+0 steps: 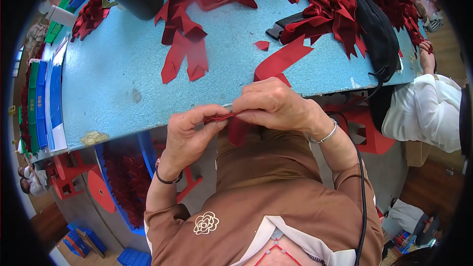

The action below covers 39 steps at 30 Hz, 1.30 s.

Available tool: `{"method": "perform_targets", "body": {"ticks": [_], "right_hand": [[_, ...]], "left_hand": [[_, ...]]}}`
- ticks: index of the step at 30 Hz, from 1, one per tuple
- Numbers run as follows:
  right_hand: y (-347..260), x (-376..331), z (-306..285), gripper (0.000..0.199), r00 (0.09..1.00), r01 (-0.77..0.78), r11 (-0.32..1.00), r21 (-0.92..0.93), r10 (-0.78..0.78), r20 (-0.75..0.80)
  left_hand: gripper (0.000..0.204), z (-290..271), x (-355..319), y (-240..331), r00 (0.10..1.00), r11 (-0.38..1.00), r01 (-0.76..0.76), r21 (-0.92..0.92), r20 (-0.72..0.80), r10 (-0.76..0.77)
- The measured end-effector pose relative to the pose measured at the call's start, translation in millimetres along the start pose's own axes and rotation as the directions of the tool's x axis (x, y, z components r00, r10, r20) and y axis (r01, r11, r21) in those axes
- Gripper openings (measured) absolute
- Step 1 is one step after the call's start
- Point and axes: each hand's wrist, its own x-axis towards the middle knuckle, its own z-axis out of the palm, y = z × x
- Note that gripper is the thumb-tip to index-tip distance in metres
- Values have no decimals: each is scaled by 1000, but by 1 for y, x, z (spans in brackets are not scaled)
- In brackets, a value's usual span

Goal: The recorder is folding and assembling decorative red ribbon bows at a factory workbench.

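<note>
**Pinched in folds: dark red ribbon [217,117]**

Doubled into several thin layers, stacked close and lined with fine parallel edges. Runs left to right in a short, nearly level span, rising slightly toward the right. Held up just by the near edge of the blue table [133,64]. Gripped on the left between thumb and forefinger of the left hand [189,127], on the right between thumb and bent forefinger of the right hand [271,102]. Drops a smooth, wider, loose portion on the near side, below the right fingertips. Looks plain and unprinted where visible. Partly hidden by both hands.
</note>
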Motion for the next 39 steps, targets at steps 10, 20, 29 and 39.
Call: {"method": "perform_targets", "body": {"ticks": [10, 20, 29, 39], "right_hand": [[52, 35, 17, 16, 998, 51, 975, -218, -45, 32], [103, 59, 25, 18, 981, 68, 906, -417, 14, 191], [118, 63, 31, 26, 983, 133, 890, -436, -62, 172], [112, 52, 12, 29, 975, 136, 815, -564, -9, 222]], "left_hand": [[20, -49, 33, -32, 999, 990, 44, 132, -4, -44], [18, -89, 78, -70, 985, 982, 167, 94, 20, -169], [18, -116, 92, -76, 994, 946, 33, 323, 88, -64], [16, -115, 105, -73, 973, 862, -164, 480, 222, 62]]}}
